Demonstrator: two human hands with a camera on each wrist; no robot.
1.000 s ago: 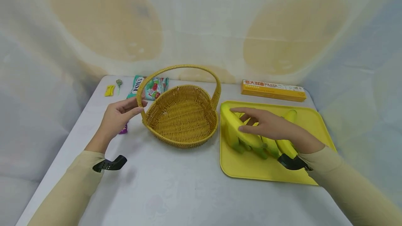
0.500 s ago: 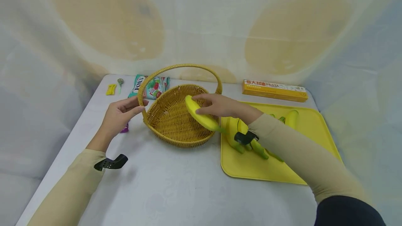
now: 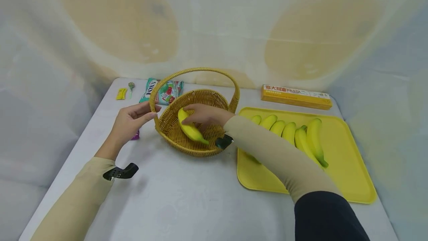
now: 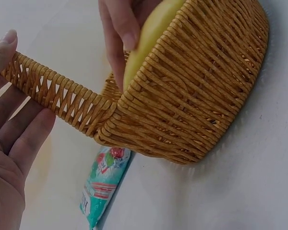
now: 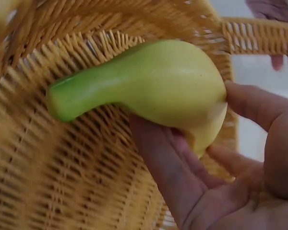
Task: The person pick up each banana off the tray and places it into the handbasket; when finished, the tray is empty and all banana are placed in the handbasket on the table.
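Note:
A banana (image 3: 190, 127) is down inside the wicker basket (image 3: 187, 151), with its green stem toward the front. My right hand (image 3: 207, 115) grips it by the middle; in the right wrist view the thumb and fingers lie on opposite sides of the banana (image 5: 168, 81). My left hand (image 3: 128, 124) holds the left end of the basket's arched handle (image 3: 197, 70). From the left wrist, the thumb lies on one face of the handle (image 4: 62, 93) and the fingers behind it. Several more bananas (image 3: 314, 137) lie on the yellow tray (image 3: 351, 181), partly hidden by my right sleeve.
Behind the basket lies a green FOX'S candy bag (image 3: 170, 91). A yellow wrapped candy (image 3: 121, 93) and a lollipop (image 3: 131, 86) are at the back left. A purple packet (image 3: 136, 135) shows by my left wrist. The pasta box (image 3: 295, 97) is behind the tray.
My right hand has carried the banana leftward from the tray into the basket. My left hand has stayed at the handle, and the basket has barely moved.

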